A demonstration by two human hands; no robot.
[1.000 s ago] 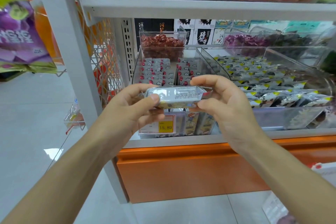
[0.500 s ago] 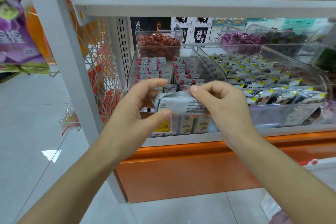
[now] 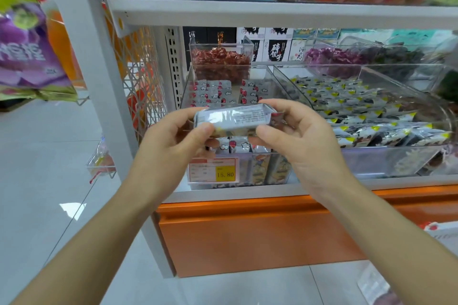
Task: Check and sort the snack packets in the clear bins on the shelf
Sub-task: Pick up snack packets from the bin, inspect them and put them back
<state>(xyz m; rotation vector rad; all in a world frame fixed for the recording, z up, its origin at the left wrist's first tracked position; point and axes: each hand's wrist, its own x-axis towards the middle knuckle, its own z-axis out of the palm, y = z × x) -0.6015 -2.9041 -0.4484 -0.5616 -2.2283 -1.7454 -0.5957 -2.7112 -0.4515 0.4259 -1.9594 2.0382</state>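
Note:
A small silver snack packet (image 3: 234, 117) with fine print on its back is held level in front of the shelf. My left hand (image 3: 173, 141) pinches its left end between thumb and fingers. My right hand (image 3: 297, 136) pinches its right end the same way. Just behind it stands a clear bin (image 3: 277, 163) filled with rows of matching silver packets with red marks (image 3: 210, 91). To the right, a wider clear bin (image 3: 371, 161) holds several black, white and yellow packets (image 3: 359, 111).
A small clear box of red wrapped sweets (image 3: 220, 60) sits behind the left bin, purple sweets (image 3: 329, 57) behind the right one. A yellow price tag (image 3: 224, 173) marks the bin front. The white shelf post (image 3: 94, 57) and hanging purple bags (image 3: 24, 47) are at left; an orange base (image 3: 260, 233) below.
Both hands turned the packet over: half a second ago it was tilted and lower against the bin front, now it is level again with the printed side up.

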